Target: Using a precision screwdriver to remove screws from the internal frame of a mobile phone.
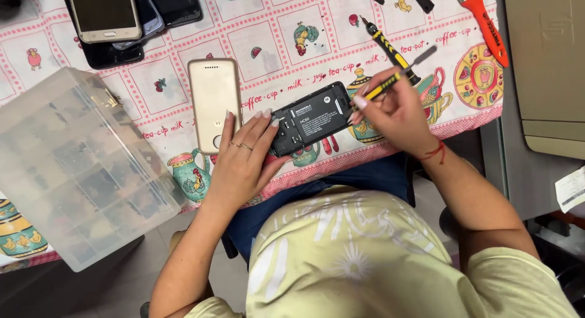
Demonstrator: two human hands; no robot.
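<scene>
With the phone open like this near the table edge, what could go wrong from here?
1. The opened phone lies close to the table edge, steadied only by the left hand; a push might slide it off.
2. The screwdriver in the right hand points at the phone's end; a slip could scratch the inside.
3. The clear parts box overhangs the edge and could tip.

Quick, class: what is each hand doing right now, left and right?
Left hand: open, fingers resting on the opened black phone, steadying it.
Right hand: closed around a yellow-and-black screwdriver.
</scene>
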